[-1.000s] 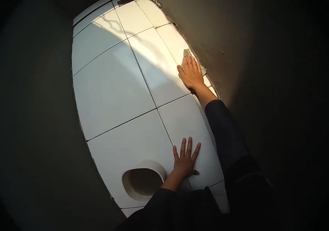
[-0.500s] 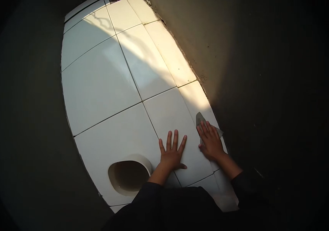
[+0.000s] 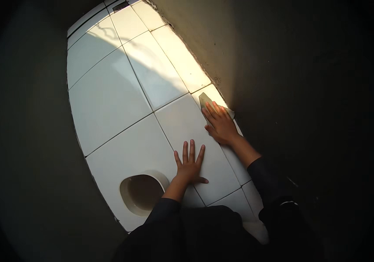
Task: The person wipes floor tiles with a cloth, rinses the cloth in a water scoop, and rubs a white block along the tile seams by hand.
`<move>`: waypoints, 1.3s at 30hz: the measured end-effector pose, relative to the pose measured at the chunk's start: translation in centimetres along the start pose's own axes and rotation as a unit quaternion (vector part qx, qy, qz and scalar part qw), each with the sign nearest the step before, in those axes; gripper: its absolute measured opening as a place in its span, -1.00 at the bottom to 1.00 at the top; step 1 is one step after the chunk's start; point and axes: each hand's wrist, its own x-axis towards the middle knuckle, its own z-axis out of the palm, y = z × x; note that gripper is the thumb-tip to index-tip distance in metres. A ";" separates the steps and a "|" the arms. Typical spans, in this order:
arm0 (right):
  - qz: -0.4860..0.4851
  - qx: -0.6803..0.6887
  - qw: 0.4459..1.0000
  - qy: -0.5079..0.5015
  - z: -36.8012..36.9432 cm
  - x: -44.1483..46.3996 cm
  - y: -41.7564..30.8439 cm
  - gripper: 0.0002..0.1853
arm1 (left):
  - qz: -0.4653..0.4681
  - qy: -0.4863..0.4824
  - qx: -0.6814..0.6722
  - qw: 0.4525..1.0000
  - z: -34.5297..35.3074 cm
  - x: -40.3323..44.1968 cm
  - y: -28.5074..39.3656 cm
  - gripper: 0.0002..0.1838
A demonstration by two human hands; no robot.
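Observation:
White tiles (image 3: 121, 131) form a long surface in front of me. My left hand (image 3: 189, 169) lies flat on a tile, its fingers spread and nothing in it. Under the fingers of my right hand (image 3: 221, 124) is a thin grey cloth (image 3: 205, 100), pressed against the narrow tiles along the right edge. A corner of the cloth sticks out past the fingertips and another part shows on the right; the palm hides the rest. Near my left wrist stands a white bucket-like container (image 3: 157, 175) with a rounded rim, holding murky liquid.
A small dark object (image 3: 120, 7) lies at the far end of the tiles. Rough, broken edging runs along the right side, beside a dark grey floor (image 3: 283, 109). Sunlight crosses the far right tiles; the near part is in shade.
My right hand has slid forward and to the left along the edge tiles, taking the cloth with it. My left hand stays spread in about the same place. The view has shifted slightly.

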 end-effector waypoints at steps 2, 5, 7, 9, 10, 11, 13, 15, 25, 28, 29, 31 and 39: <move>0.014 0.006 0.999 -0.036 -0.8 -6.3 -1.2 -0.29 | 0.001 0.009 -0.009 1.000 0.0 -0.1 -0.1 0.49; 0.059 0.027 0.992 -0.106 -1.7 -14.8 -2.9 -0.24 | 0.009 0.019 -0.019 1.000 0.3 -0.1 -0.3 0.49; 0.065 0.034 0.991 -0.109 -1.6 -16.6 -3.2 -0.23 | 0.008 0.015 -0.021 1.000 0.2 -0.2 -0.3 0.49; 0.073 0.037 0.991 -0.111 -1.6 -16.4 -3.0 -0.23 | 0.010 0.015 -0.023 1.000 0.0 -0.1 -0.1 0.49; 0.063 0.036 0.993 -0.092 -1.4 -14.6 -2.6 -0.23 | 0.009 0.012 -0.024 1.000 -0.1 -0.1 -0.1 0.48; 0.053 0.037 0.995 -0.075 -1.2 -12.5 -2.3 -0.23 | 0.007 0.007 -0.024 1.000 -0.1 -0.1 -0.1 0.48; 0.048 0.029 0.998 -0.032 -0.2 -6.6 -1.7 -0.24 | 0.010 -0.007 -0.024 1.000 -0.4 -0.1 -0.2 0.47; 0.052 0.030 0.998 0.011 0.1 -0.3 -1.4 -0.26 | 0.012 -0.020 -0.019 1.000 -0.5 -0.2 -0.1 0.47; 0.128 0.044 0.991 0.007 0.6 4.9 0.7 -0.28 | 0.004 -0.004 -0.022 1.000 -0.5 -0.2 -0.1 0.48; 0.101 0.043 0.994 -0.024 0.4 -5.3 -0.3 -0.28 | 0.000 -0.007 -0.020 1.000 -0.7 -0.4 0.2 0.49; 0.101 0.052 0.992 -0.050 -0.3 -9.2 -1.2 -0.28 | -0.004 -0.011 -0.015 1.000 -0.7 -0.4 0.1 0.49; 0.121 0.086 0.985 -0.084 -0.9 -16.5 -2.8 -0.26 | -0.002 -0.008 -0.016 1.000 -0.5 -0.2 0.0 0.49; 0.112 0.077 0.985 -0.111 -1.8 -18.3 -3.3 -0.24 | -0.007 -0.017 -0.015 1.000 -0.6 -0.2 0.1 0.48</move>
